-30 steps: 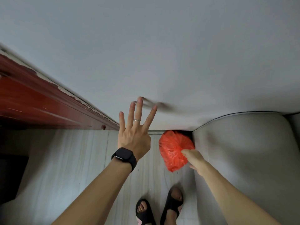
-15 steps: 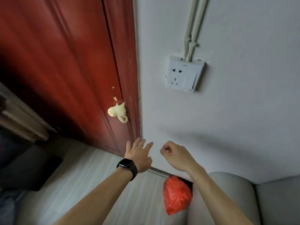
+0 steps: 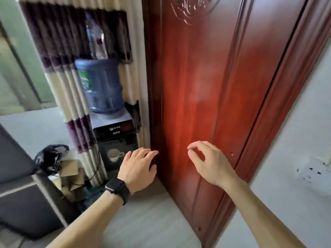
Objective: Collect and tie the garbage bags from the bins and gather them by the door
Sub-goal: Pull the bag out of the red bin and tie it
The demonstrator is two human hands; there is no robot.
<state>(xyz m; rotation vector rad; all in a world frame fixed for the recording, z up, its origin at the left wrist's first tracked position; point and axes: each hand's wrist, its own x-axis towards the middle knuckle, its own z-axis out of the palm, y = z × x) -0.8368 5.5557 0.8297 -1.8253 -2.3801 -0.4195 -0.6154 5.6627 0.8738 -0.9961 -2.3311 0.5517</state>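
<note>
Garbage bag (image 3: 51,158), black and crumpled, sits low on the left, just beside the curtain (image 3: 84,140) and well apart from both our hands. Our left hand (image 3: 138,169) is spread flat and our right hand (image 3: 209,161) hangs loosely curled before the door (image 3: 188,86); both carry nothing. We judge the thin film soft, light and easily torn, so we would grasp the gathered neck at its top, not the sidewall.

Black smartwatch (image 3: 118,188), thin ring (image 3: 143,153)
</note>
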